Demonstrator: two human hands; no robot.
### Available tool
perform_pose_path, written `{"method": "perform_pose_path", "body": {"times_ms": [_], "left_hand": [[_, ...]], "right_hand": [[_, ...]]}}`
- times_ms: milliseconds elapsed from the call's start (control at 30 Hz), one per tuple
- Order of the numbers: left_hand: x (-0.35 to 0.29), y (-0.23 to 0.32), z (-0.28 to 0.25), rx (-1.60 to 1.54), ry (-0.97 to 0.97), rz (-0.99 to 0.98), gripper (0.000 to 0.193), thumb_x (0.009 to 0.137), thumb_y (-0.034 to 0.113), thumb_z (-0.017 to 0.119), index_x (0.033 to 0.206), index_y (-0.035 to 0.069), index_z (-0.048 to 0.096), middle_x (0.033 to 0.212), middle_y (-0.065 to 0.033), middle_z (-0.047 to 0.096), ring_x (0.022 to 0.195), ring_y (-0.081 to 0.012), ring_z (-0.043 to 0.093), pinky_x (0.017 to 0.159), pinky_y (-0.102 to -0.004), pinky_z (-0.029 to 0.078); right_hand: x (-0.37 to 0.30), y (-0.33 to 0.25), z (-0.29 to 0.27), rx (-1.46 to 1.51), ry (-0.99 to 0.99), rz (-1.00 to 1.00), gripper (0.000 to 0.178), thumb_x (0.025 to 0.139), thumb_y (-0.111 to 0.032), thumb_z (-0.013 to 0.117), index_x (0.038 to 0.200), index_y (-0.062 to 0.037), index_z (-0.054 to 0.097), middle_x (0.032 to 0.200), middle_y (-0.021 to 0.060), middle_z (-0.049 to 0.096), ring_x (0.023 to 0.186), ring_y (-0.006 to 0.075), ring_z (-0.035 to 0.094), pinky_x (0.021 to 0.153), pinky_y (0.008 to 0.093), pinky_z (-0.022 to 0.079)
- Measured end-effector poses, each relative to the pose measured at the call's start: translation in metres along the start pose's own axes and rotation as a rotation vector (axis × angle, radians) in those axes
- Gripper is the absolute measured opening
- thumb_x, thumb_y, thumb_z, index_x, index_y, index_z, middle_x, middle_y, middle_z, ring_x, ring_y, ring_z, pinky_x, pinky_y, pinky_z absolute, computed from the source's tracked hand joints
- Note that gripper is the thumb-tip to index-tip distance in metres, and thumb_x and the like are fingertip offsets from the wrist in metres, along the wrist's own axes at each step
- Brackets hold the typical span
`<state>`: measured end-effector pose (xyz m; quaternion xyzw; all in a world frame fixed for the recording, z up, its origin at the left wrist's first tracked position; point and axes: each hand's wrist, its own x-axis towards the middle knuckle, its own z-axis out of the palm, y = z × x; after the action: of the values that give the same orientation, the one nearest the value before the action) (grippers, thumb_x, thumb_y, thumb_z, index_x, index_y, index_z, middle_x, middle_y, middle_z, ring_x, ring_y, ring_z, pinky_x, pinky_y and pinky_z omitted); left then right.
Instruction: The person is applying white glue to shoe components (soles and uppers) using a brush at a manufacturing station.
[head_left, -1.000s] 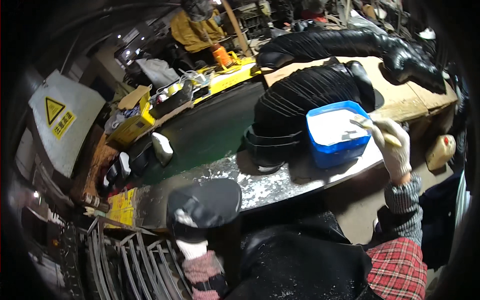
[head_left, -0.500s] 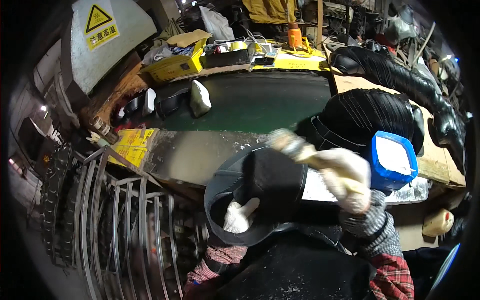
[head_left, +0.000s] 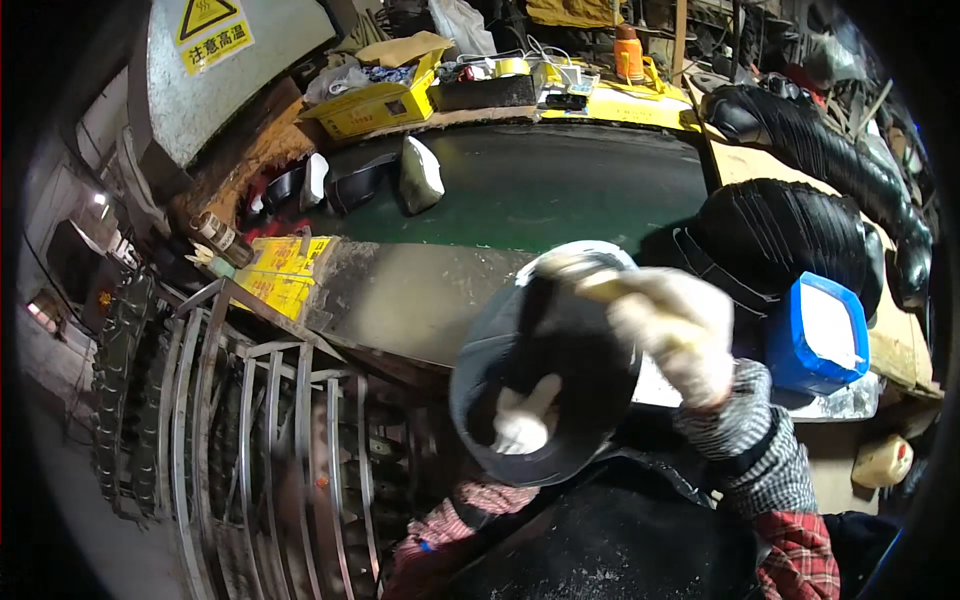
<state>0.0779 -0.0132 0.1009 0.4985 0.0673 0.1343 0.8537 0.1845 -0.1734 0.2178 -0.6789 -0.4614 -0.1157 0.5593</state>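
A hollow black piece (head_left: 545, 345), like a boot shaft, is tilted in front of me, with a whitish rim along its far edge. My left hand (head_left: 525, 425), in a white glove, reaches into its opening and grips it from inside; part of the hand is hidden. Above its right side is my gloved right hand (head_left: 680, 325), closed around a brush (head_left: 590, 278) that is blurred by motion. The brush head is over the whitish rim. To the right of that hand stands a blue tub (head_left: 815, 345) with white stuff inside.
A wrapped black stack (head_left: 790, 240) lies behind the tub. Further back is a dark green surface (head_left: 560, 190) with several black-and-white pieces (head_left: 420, 177) at left. A metal rack (head_left: 270, 450) stands at lower left. Yellow boxes (head_left: 375, 112) and an orange bottle (head_left: 628, 55) line the back.
The black piece and my left hand have shifted right and tipped, showing more of its opening. The brush has moved along the far rim, which now looks whitish. The view has shifted too.
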Motion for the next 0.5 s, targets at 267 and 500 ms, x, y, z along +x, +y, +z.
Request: {"method": "perform_pose_path", "body": {"times_ms": [267,500], "left_hand": [[0.03,0.018,0.003,0.404,-0.004,0.199,0.017,0.09,0.018,0.065,0.098,0.003,0.069,0.084,-0.0077,0.066,0.077,-0.0189,0.063,0.072,-0.0333,0.05],[0.059,0.031,-0.038,1.175,-0.129,0.173,0.02,0.09,0.019,0.067,0.096,0.001,0.07,0.076,-0.0092,0.067,0.063,-0.0167,0.063,0.063,-0.0297,0.05]], "right_hand": [[-0.035,-0.058,0.027,0.178,-0.397,-0.173,0.034,0.087,-0.031,0.066,0.106,-0.0026,0.067,0.075,0.0099,0.062,0.064,0.0239,0.062,0.056,0.038,0.051],[-0.1,-0.042,-0.06,0.247,0.066,0.641,0.022,0.092,-0.009,0.063,0.105,0.0089,0.064,0.094,0.0108,0.07,0.083,0.0143,0.065,0.074,0.0282,0.055]]}}
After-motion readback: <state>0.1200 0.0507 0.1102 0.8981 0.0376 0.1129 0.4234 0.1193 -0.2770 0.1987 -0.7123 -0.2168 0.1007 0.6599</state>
